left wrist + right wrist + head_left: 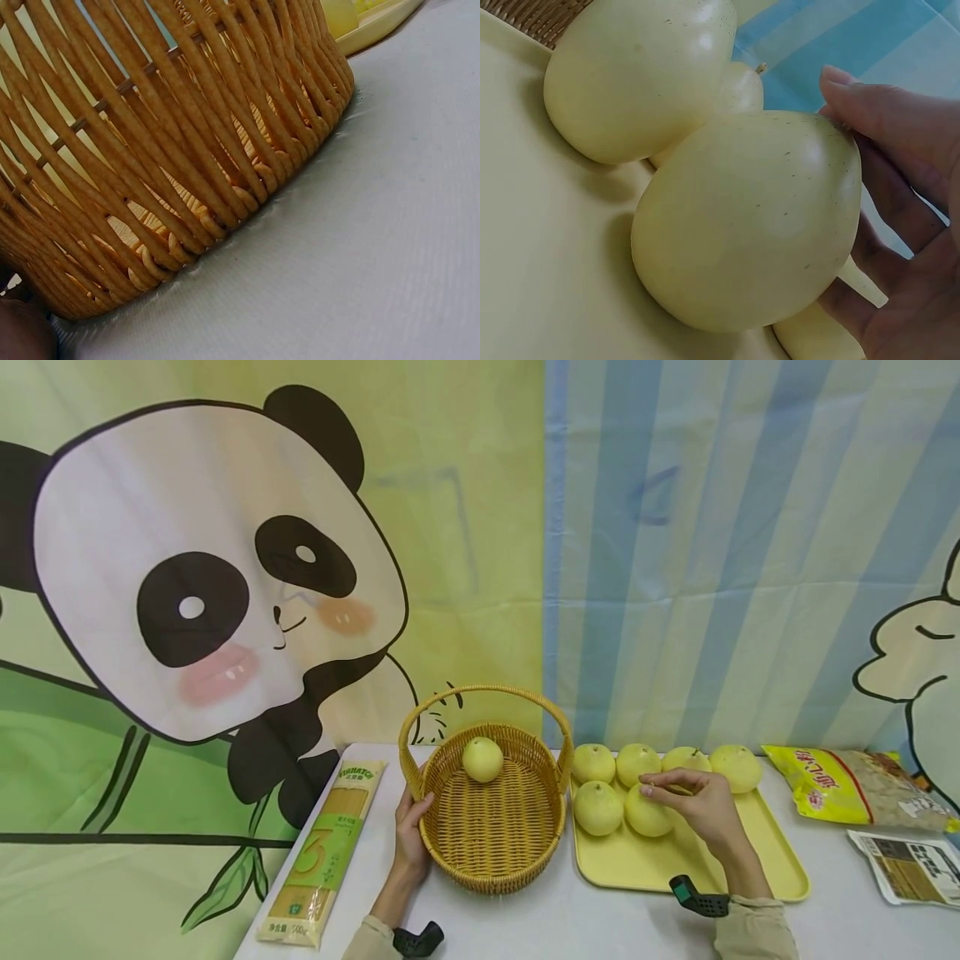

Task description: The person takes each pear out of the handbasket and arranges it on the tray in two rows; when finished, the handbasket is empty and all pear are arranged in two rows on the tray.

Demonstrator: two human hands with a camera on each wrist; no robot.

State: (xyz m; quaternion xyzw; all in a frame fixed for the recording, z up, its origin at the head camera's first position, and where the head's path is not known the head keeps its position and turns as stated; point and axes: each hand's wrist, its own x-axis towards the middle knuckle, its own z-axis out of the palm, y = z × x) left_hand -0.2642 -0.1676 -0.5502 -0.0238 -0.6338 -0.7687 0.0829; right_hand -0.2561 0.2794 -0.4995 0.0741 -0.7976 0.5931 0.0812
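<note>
A round wicker basket point(492, 827) with a tall arched handle stands on the table, one pale yellow pear point(483, 760) inside. My left hand point(411, 839) grips its left side, thumb over the rim; the wicker wall point(172, 135) fills the left wrist view. To the right, several pears point(597, 808) sit in two rows on a yellow tray point(697, 864). My right hand point(705, 810) holds the front-row pear point(746, 225) near its top, thumb on the near side and fingers curled behind. That pear still appears to rest on the tray.
A pack of spaghetti point(324, 852) lies left of the basket. Right of the tray are a yellow food bag point(855, 787) and a smaller white-and-brown packet point(909, 868). A printed panda curtain point(480, 568) hangs behind the table.
</note>
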